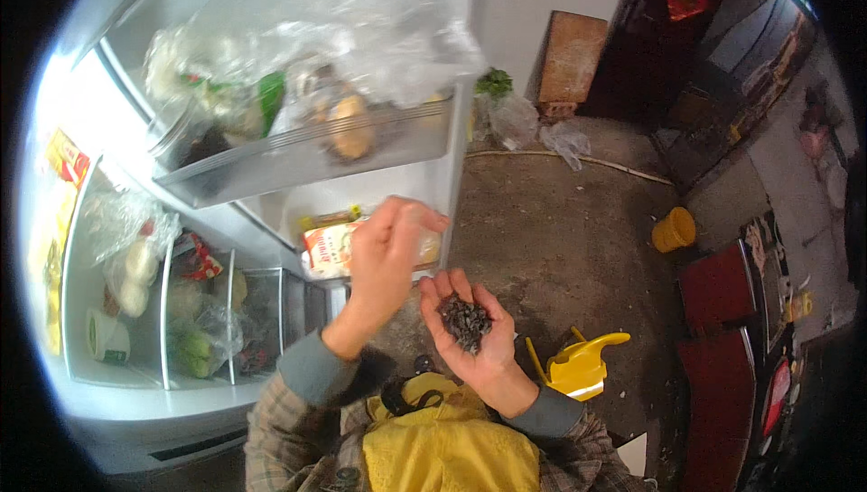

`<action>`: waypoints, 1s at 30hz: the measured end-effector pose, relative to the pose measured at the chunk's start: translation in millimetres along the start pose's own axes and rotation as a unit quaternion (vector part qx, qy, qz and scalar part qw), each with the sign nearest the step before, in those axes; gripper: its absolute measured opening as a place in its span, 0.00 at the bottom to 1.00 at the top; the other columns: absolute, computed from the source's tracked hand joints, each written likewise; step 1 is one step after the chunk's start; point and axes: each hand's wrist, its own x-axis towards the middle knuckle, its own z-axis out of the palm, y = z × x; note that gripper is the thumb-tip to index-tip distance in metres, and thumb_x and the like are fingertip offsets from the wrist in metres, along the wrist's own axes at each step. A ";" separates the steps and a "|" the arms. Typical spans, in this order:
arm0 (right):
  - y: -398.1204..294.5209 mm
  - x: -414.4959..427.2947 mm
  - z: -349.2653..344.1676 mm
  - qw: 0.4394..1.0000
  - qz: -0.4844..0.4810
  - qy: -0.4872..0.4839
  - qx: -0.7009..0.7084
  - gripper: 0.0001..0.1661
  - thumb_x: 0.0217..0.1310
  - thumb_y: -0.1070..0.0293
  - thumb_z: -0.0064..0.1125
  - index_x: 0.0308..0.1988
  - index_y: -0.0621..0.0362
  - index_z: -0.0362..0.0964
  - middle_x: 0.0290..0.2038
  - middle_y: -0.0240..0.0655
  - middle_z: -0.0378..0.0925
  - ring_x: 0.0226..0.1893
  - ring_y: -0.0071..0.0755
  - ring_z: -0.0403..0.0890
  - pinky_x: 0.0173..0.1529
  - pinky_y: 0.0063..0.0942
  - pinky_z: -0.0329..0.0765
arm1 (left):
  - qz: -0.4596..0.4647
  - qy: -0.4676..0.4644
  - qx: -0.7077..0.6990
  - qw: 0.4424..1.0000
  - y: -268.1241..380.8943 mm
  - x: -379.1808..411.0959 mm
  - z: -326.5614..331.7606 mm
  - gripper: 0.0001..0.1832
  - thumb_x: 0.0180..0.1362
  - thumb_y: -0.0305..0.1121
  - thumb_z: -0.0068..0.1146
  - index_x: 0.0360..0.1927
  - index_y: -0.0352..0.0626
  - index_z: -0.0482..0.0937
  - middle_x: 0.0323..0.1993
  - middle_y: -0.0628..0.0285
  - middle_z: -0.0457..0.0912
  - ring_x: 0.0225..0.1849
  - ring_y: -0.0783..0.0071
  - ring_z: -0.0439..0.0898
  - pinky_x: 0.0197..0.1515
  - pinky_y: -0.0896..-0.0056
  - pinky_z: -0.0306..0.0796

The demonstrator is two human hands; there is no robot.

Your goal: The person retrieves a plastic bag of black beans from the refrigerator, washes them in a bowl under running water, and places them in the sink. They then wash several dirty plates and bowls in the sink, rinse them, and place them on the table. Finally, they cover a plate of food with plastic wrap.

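My right hand (477,350) is cupped palm up, holding a small heap of dark, shrivelled dried pieces (466,321). I cannot tell exactly what they are. Up and to the left of it, my left hand (387,248) is raised with its fingers curled inward. Whether anything sits inside those fingers is hidden. Behind the left hand is the lower door shelf of an open refrigerator, with a printed white and orange packet (328,249) on it. Above, a clear door bin (305,156) is crowded with plastic bags (379,51) and a lidded jar (186,139).
To the left, lit refrigerator shelves (166,329) carry bagged vegetables (193,350) and a white tub (107,336). A yellow plastic object (576,366) lies on the floor right of me. Farther off are a yellow bucket (674,229), dark red cabinets (718,289) and a wooden board (574,58).
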 end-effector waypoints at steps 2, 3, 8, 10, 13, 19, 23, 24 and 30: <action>-33.3 -5.9 -19.9 0.999 -0.032 -0.033 0.028 0.17 0.63 0.65 0.39 0.43 0.65 0.69 0.49 0.42 0.71 0.57 0.45 0.66 0.61 0.40 0.65 | 0.114 -0.109 0.293 0.943 -15.6 31.4 28.3 0.09 0.56 0.28 0.46 0.30 0.33 0.75 0.37 0.53 0.79 0.47 0.59 0.74 0.55 0.63 0.64; -47.7 -8.4 -24.2 0.997 -0.047 -0.049 0.041 0.18 0.62 0.64 0.41 0.44 0.66 0.68 0.50 0.43 0.70 0.58 0.45 0.64 0.62 0.40 0.64 | 0.236 -0.144 0.436 0.857 -38.6 46.5 39.1 0.09 0.54 0.29 0.46 0.30 0.33 0.76 0.37 0.53 0.79 0.48 0.57 0.74 0.58 0.60 0.61; -104.6 -29.0 -3.3 0.991 -0.134 -0.002 -0.004 0.16 0.61 0.65 0.43 0.42 0.66 0.70 0.48 0.44 0.72 0.58 0.45 0.65 0.63 0.40 0.62 | 0.298 -0.180 0.860 0.374 -109.5 87.0 64.9 0.22 0.55 0.37 0.40 0.51 0.37 0.72 0.56 0.50 0.68 0.64 0.53 0.57 0.67 0.53 0.42; -128.5 -35.4 -2.1 0.988 -0.152 0.003 -0.013 0.16 0.60 0.66 0.44 0.42 0.66 0.70 0.47 0.44 0.72 0.58 0.45 0.66 0.63 0.39 0.62 | 0.260 -0.212 0.879 0.339 -118.8 94.8 82.0 0.24 0.57 0.41 0.40 0.53 0.36 0.71 0.56 0.51 0.67 0.64 0.52 0.57 0.67 0.50 0.41; -165.7 -36.5 -11.3 0.990 -0.143 -0.001 -0.017 0.17 0.59 0.66 0.45 0.43 0.67 0.69 0.47 0.44 0.72 0.57 0.45 0.67 0.63 0.40 0.62 | 0.206 -0.219 0.841 0.450 -127.8 117.4 102.0 0.26 0.57 0.40 0.41 0.56 0.36 0.68 0.58 0.52 0.66 0.63 0.52 0.59 0.66 0.46 0.43; -206.4 -43.3 -9.3 0.987 -0.144 0.046 -0.059 0.14 0.57 0.66 0.46 0.38 0.66 0.71 0.44 0.44 0.74 0.53 0.44 0.70 0.60 0.40 0.65 | 0.167 -0.176 0.916 0.321 -125.7 180.3 105.1 0.28 0.60 0.52 0.39 0.50 0.38 0.74 0.47 0.56 0.74 0.55 0.60 0.65 0.66 0.48 0.42; -238.4 -50.9 -8.2 0.979 -0.172 0.084 -0.067 0.10 0.57 0.68 0.46 0.35 0.62 0.71 0.41 0.39 0.75 0.49 0.40 0.74 0.57 0.38 0.69 | 0.099 -0.143 0.907 0.384 -136.9 193.4 105.7 0.23 0.61 0.50 0.38 0.40 0.45 0.81 0.40 0.62 0.77 0.49 0.64 0.68 0.63 0.54 0.46; -248.3 -52.6 -9.8 0.979 -0.174 0.082 -0.067 0.10 0.57 0.68 0.46 0.34 0.61 0.71 0.41 0.39 0.76 0.49 0.40 0.74 0.57 0.38 0.69 | 0.082 -0.152 0.899 0.403 -137.3 191.4 106.1 0.23 0.61 0.50 0.39 0.40 0.46 0.81 0.39 0.62 0.78 0.49 0.64 0.68 0.61 0.55 0.47; -315.1 -77.7 -32.3 0.854 -0.314 0.118 -0.397 0.09 0.56 0.74 0.50 0.38 0.64 0.71 0.43 0.40 0.75 0.48 0.34 0.74 0.55 0.32 0.70 | 0.119 -0.093 0.742 0.654 -111.3 127.7 150.0 0.22 0.55 0.51 0.49 0.32 0.41 0.82 0.35 0.52 0.79 0.49 0.56 0.70 0.54 0.58 0.57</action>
